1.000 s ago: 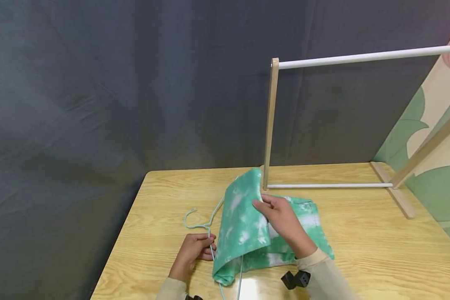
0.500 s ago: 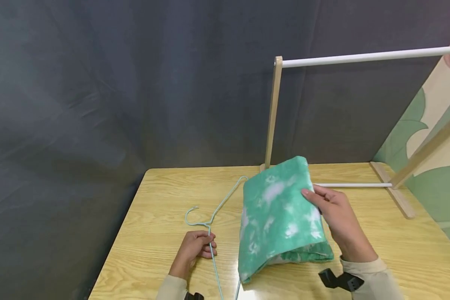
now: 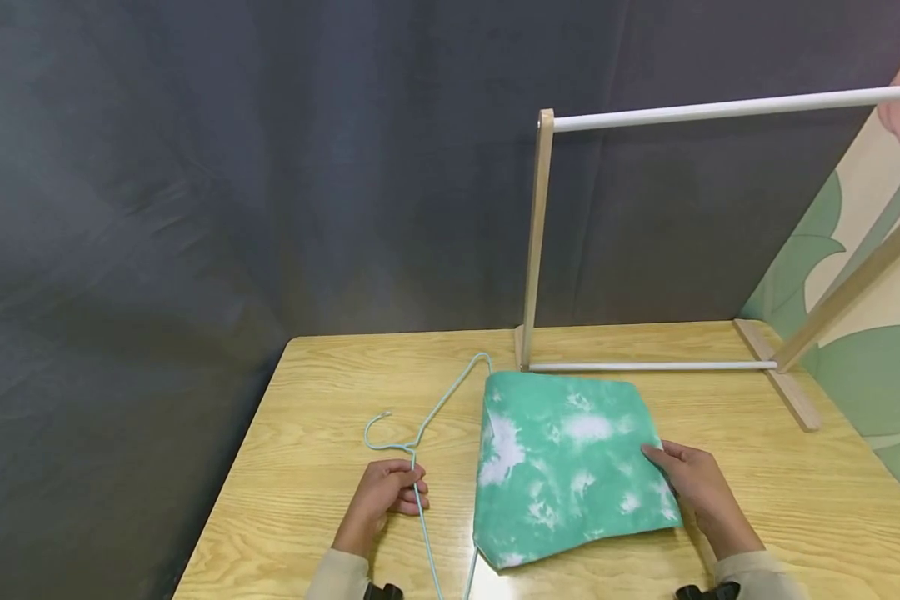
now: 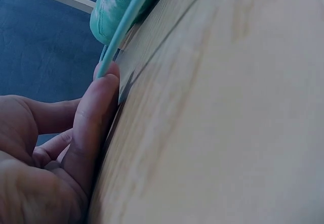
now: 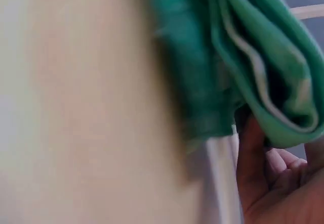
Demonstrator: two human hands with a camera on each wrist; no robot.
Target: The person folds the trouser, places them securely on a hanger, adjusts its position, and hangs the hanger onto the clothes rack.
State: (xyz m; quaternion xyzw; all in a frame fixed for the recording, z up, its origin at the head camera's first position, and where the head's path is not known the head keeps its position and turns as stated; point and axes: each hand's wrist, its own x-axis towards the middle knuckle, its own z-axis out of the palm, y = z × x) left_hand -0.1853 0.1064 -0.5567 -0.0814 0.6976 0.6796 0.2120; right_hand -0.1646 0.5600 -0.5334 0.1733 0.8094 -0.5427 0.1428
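Observation:
A folded green-and-white tie-dye garment (image 3: 570,467) lies on the table, doubled over the right part of a pale blue wire hanger (image 3: 442,406). The hanger lies flat with its hook to the left, and its far right side is hidden under the fabric. My left hand (image 3: 392,492) pinches the hanger's near arm just below the hook; in the left wrist view the thumb and fingers (image 4: 96,107) meet on the wire. At the garment's right edge, my right hand (image 3: 697,492) holds the layers between thumb and fingers. The right wrist view shows several stacked folds (image 5: 263,67) beside that hand.
Behind the garment stands a rack with wooden uprights (image 3: 537,242), a white top rail (image 3: 720,111) and a low white bar (image 3: 652,366). Its right foot (image 3: 783,383) rests near the table's right edge. A dark curtain (image 3: 270,167) hangs behind the wooden table (image 3: 292,417).
My right hand has carried the garment's raised flap rightward and lowered it over the rest, so the garment now lies flat in a fold. The left hand keeps its hold on the hanger.

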